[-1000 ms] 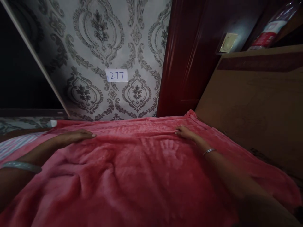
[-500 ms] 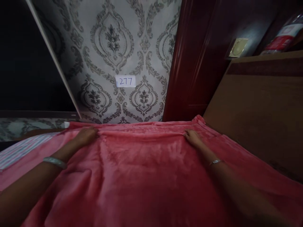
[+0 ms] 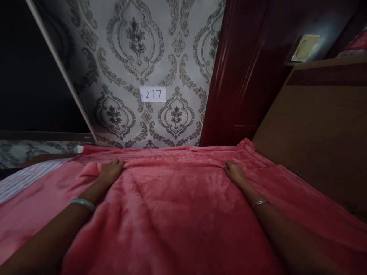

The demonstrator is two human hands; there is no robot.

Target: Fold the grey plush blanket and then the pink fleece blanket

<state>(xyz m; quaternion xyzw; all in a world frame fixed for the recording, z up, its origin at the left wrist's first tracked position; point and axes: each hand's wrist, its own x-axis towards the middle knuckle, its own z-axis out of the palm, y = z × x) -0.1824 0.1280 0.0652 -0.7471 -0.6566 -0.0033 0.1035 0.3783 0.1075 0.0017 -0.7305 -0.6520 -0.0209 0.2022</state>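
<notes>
A plush pinkish-red blanket (image 3: 183,214) spreads across most of the lower view, with a raised fold running between my hands near its far edge. My left hand (image 3: 111,170) is closed on the left end of that fold; a pale green bangle circles this wrist. On the right end, the fingers of my right hand (image 3: 233,171) pinch the same fold, and a thin silver bracelet sits on that wrist. The fingertips of both hands are partly hidden in the cloth. Loose folds of the blanket slope down beside my left forearm.
Patterned wallpaper (image 3: 183,76) with a paper label (image 3: 153,94) reading 277 rises behind the blanket. At left stand a dark screen (image 3: 34,76) and a striped cloth (image 3: 31,177). A dark red panel (image 3: 229,99) and a large cardboard box (image 3: 321,130) bound the right side.
My left hand has shifted slightly right and nearer to me with the blanket's fold, and the cloth beside it has bunched differently. My right hand stays on the fold. The view has tilted slightly.
</notes>
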